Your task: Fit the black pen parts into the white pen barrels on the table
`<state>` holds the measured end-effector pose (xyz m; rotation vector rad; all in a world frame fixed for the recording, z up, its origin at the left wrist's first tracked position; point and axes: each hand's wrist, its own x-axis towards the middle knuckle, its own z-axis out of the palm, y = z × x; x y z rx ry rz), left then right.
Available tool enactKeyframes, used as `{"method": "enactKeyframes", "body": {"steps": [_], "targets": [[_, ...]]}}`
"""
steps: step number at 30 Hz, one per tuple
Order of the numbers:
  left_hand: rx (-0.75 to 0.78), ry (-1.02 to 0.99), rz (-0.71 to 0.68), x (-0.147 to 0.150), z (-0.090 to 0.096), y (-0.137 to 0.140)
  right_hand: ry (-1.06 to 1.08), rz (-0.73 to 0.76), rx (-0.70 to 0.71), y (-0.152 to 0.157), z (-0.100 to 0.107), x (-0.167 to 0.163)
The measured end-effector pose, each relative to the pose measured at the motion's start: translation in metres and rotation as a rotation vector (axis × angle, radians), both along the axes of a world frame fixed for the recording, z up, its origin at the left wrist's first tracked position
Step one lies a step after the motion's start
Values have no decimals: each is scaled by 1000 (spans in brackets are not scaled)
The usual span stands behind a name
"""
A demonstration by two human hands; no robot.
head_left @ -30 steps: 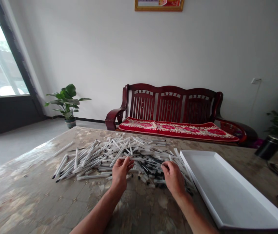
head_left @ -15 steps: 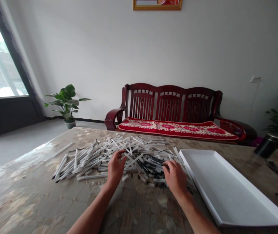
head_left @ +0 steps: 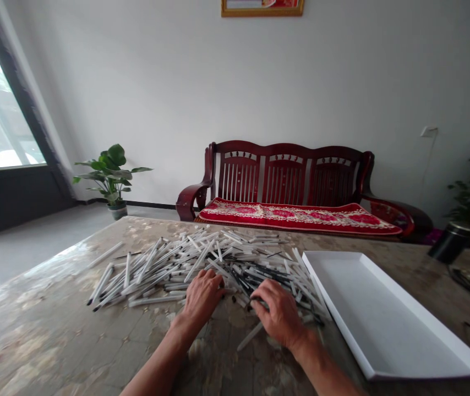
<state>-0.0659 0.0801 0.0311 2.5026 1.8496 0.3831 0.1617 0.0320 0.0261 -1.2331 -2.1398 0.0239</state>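
Bending over the near side of a broad heap of pen parts (head_left: 151,263), both hands work among slim tubes on the table (head_left: 94,346); the heap spreads from near the table's left edge to the tray (head_left: 395,324), well short of the table's far left corner. Judging by how the parts lie, the work is far from finished; a great many pieces remain mixed and crossing at all angles, and no neat rows or bundles show anywhere in the heap; which pieces have already been handled cannot be told.

The left hand (head_left: 203,294) arches palm down at the heap's near edge, fingers bent, tips hidden, so its grip cannot be told; the right hand (head_left: 278,313) has curled fingers, thumb and forefinger apparently pinching a small dark piece (head_left: 261,302); a loose tube (head_left: 250,336) slants out nearer the wearer, just beside that hand, contact unclear.

Most tubes are straight, thin and milky, probably smooth plastic, many with dark ends; black sticks (head_left: 268,270) thread through the heap's right part; the tray, shallow, matte white and oblong, looks like card with upright walls, its far left corner close to the heap; the table's surface is mottled brown-grey, glossy towards its left edge.
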Motion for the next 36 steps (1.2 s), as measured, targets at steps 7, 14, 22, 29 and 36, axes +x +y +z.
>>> {"method": "enactKeyframes", "body": {"steps": [7, 14, 22, 29, 36], "targets": [[-38, -1, -9, 1, 4, -2, -303, -89, -3, 0, -11, -19], [-46, -46, -45, -1, 9, -4, -189, -36, -20, -9, -1, -14], [-111, -49, -16, -10, 15, -8, -283, 116, -45, -19, -3, -19], [-103, -9, 8, -6, 10, -8, -223, 71, -33, -12, -10, -21], [-140, -2, -20, -5, 8, -8, -193, 72, 11, -11, -10, -20]]}}
